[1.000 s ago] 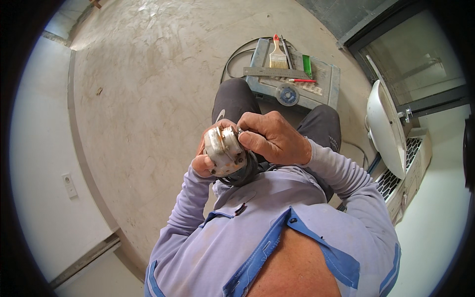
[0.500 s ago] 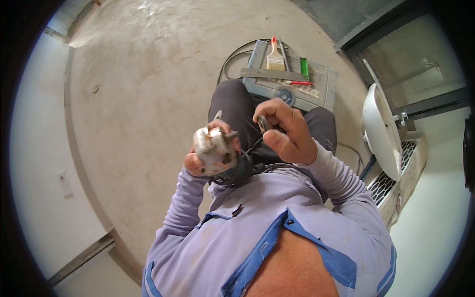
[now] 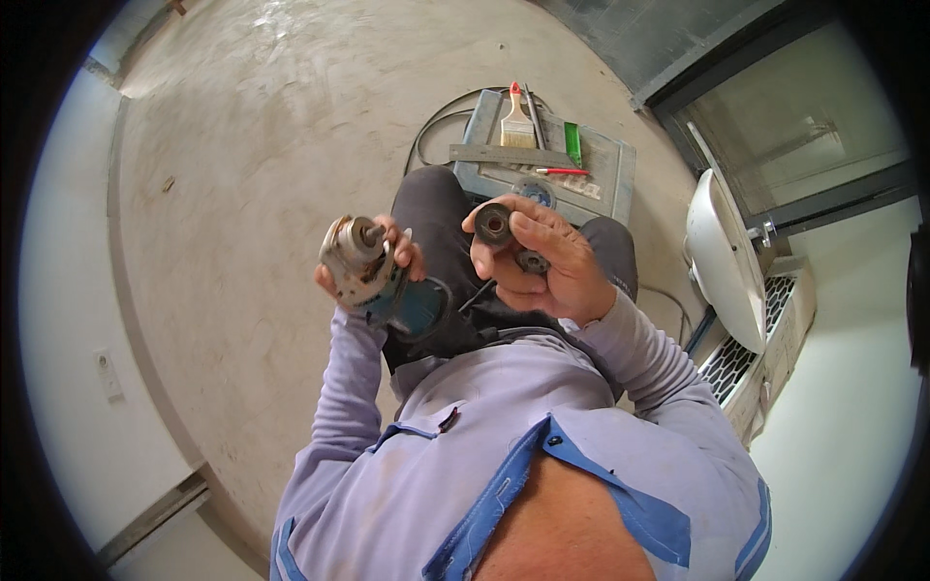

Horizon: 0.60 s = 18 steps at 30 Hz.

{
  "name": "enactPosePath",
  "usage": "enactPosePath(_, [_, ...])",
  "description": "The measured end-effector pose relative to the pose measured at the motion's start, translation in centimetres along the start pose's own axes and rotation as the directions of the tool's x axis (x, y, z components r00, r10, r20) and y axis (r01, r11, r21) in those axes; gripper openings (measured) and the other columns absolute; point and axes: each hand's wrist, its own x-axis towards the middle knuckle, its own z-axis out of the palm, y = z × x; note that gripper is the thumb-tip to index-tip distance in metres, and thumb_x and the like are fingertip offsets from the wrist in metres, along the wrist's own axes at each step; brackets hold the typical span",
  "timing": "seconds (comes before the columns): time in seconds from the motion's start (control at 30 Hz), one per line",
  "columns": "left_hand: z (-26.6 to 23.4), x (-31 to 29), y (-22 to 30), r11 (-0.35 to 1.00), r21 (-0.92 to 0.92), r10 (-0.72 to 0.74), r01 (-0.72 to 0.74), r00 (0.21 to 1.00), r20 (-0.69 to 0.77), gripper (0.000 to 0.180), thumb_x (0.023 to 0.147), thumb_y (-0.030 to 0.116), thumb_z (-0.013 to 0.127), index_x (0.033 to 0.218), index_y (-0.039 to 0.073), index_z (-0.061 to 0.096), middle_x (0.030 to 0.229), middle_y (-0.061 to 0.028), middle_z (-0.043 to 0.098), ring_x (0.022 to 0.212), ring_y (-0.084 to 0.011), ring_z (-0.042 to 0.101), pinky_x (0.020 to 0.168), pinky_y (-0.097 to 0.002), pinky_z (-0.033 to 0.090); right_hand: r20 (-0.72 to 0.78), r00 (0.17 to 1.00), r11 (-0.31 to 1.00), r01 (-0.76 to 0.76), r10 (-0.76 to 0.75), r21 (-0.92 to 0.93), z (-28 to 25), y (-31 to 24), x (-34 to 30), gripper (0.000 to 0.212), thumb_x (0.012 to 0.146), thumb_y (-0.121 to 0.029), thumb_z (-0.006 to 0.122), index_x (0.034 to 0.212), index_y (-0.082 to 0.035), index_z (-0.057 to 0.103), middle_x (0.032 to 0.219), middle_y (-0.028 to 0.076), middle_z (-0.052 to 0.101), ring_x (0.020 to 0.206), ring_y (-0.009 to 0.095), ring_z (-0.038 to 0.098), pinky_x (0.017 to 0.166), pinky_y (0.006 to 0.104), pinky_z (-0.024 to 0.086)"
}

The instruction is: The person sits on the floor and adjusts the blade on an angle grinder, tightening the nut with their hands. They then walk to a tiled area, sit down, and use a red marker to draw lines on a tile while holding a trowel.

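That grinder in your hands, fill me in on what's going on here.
A person in a lilac shirt holds an angle grinder in the left hand, its bare spindle turned up with no disc on it. The right hand holds a small dark round flange piece apart from the tool. Beyond the knees, a grey case lies on the concrete floor with a paintbrush, a steel ruler and a red pencil on it.

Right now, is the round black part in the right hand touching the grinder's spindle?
Apart. The head view shows the black round part, pinched in the right hand, with dark trousers between it and the grinder in the left hand.
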Motion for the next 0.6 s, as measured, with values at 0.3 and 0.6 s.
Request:
enactPosePath(0.3, [-5.3, 7.3, -8.3, 0.732, -0.638, 0.118, 0.239, 0.878, 0.464, 0.054, 0.088, 0.046, 0.064, 0.119, 0.007, 0.044, 0.106, -0.0116, 0.059, 0.094, -0.0283, 0.059, 0.082, -0.0424, 0.048, -0.183, 0.979, 0.819, -0.029, -0.094, -0.573, 0.9, -2.0, 4.3, 0.022, 0.102, -0.011, 0.046, 0.116, 0.002, 0.057, 0.082, 0.007, 0.065, 0.054, 0.006, 0.054, 0.045, 0.0187, 0.043])
enactPosePath(0.6, [-5.3, 5.0, -9.0, 0.842, -0.537, 0.095, 0.042, 0.970, 0.224, 0.064, 0.086, 0.062, 0.055, 0.111, 0.003, 0.056, 0.102, -0.0133, 0.055, 0.093, -0.0301, 0.057, 0.068, -0.0425, 0.053, -0.239, 0.970, 0.782, -0.183, 0.045, -0.596, -1.0, -0.1, 6.0, 0.020, 0.098, -0.010, 0.053, 0.118, -0.007, 0.057, 0.078, 0.003, 0.062, 0.066, 0.005, 0.058, 0.054, 0.0213, 0.052])
